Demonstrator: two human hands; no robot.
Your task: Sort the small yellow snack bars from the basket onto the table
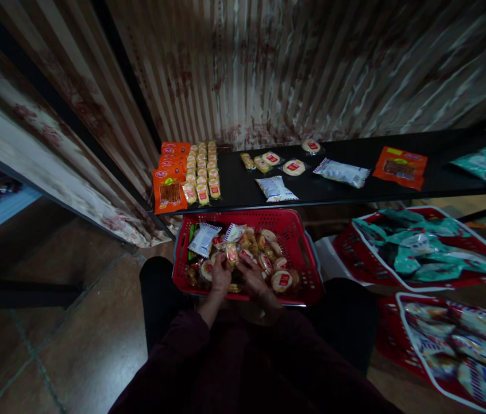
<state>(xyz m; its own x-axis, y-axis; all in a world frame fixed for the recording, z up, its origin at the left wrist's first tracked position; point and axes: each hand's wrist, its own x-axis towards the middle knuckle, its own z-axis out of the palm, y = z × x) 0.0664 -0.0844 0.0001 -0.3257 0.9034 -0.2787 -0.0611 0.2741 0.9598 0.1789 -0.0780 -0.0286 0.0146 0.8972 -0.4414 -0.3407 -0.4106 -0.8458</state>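
Note:
Both my hands are over the red basket (301, 230), which sits between my knees and is filled with wrapped snacks. My left hand (221, 276) pinches a small yellow-wrapped snack (231, 253) at its lower edge. Close beside it, my right hand (252, 275) has its fingers stretched towards the same snack, over the pile; whether it touches the snack I cannot tell. Round wrapped biscuits (281, 280) lie to the right in the basket. A white and blue packet (204, 239) rests at its left.
On the black shelf (230, 184) stand rows of small yellow snacks (202, 172) beside orange packets (169, 187). Loose biscuits (293, 167), white packets (341, 172) and another orange packet (400, 167) lie further right. Baskets of green bags (428, 247) and striped bags (479, 345) stand at right.

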